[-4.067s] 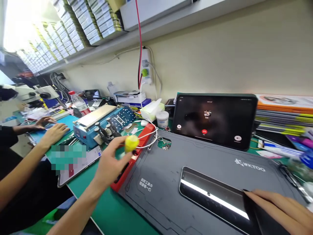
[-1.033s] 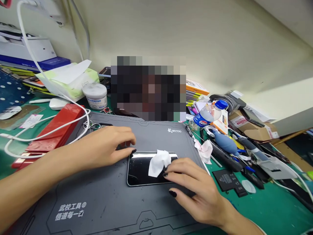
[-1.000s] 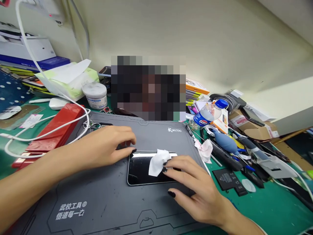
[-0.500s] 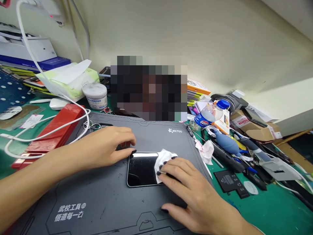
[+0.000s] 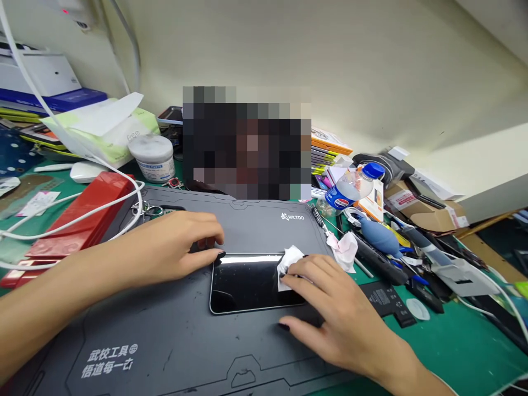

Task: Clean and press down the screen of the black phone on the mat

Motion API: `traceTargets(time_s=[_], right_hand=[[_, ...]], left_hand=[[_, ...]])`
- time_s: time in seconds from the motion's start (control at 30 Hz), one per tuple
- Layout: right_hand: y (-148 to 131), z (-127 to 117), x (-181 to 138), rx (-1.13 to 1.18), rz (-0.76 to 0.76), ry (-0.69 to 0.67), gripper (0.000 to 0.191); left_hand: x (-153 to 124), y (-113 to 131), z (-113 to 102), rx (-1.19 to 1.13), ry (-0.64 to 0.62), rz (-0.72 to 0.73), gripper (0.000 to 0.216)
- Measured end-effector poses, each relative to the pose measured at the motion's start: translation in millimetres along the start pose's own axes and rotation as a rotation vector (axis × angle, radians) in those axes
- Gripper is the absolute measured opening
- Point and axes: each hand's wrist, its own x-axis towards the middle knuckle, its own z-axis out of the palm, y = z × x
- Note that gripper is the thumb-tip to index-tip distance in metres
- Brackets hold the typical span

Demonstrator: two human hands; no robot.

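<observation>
A smartphone with a glossy black screen lies face up on the dark grey work mat; small specks show on its glass. My right hand presses a crumpled white tissue against the right end of the screen, fingers on top and thumb apart over the mat. At the phone's upper left corner, the thumb tip of my left hand touches the edge. The other left fingers are loosely bent above the mat, apart from the thumb, with nothing seen in them.
On the left are a red box, white cable, a paste jar and a tissue pack. A plastic bottle, used tissue, blue air blower and phone battery sit on the right.
My right hand has slid the tissue towards the phone's right end, uncovering more of the screen. My left hand stays at the upper left corner. The view has shifted slightly.
</observation>
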Motion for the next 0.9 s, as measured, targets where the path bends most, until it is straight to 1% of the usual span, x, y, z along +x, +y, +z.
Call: traceTargets(time_s=[0.1, 0.13, 0.23, 0.27, 0.37, 0.4, 0.5, 0.53, 0.63, 0.67, 0.7, 0.77, 0.8, 0.83, 0.9], right_hand=[[0, 0, 0, 0.079, -0.078, -0.047, 0.031], [0, 0, 0, 0.086, -0.082, -0.044, 0.031], [1, 0, -1, 0.017, -0.004, 0.017, 0.019], [1, 0, -1, 0.013, 0.004, 0.017, 0.019], [0, 0, -3, 0.079, -0.087, -0.051, 0.032], [1, 0, -3, 0.086, -0.098, -0.055, 0.034], [3, -2, -3, 0.017, -0.022, 0.007, 0.022], [4, -2, -3, 0.009, -0.011, 0.014, 0.021], [4, -1, -2, 0.073, -0.110, -0.039, 0.034], [4, -1, -2, 0.083, -0.131, -0.046, 0.035], [4, -2, -2, 0.071, -0.126, -0.038, 0.033], [3, -3, -1, 0.018, -0.048, 0.013, 0.021], [2, -3, -1, 0.009, -0.024, 0.021, 0.018], [1, -3, -1, 0.027, -0.028, 0.012, 0.020], [-3, -3, -1, 0.069, -0.120, -0.073, 0.032]], left_hand=[[1, 2, -3, -0.001, -0.015, -0.008, 0.019], [2, 3, -4, -0.002, -0.021, -0.012, 0.019], [2, 3, -4, -0.001, -0.032, -0.019, 0.018], [2, 3, -4, 0.000, -0.034, -0.020, 0.018], [2, 1, -2, 0.002, -0.044, -0.021, 0.019], [2, 1, -2, 0.003, -0.048, -0.022, 0.019], [3, 2, -3, 0.010, -0.061, -0.023, 0.021], [3, 3, -5, 0.012, -0.070, -0.021, 0.022], [5, 4, -9, 0.023, -0.101, -0.017, 0.023], [5, 4, -10, 0.028, -0.109, -0.019, 0.023], [5, 3, -11, 0.035, -0.113, -0.024, 0.024], [6, 2, -11, 0.047, -0.121, -0.038, 0.028], [7, 2, -11, 0.052, -0.125, -0.046, 0.029], [7, 1, -10, 0.056, -0.131, -0.053, 0.030], [9, 2, -9, 0.060, -0.142, -0.068, 0.029]])
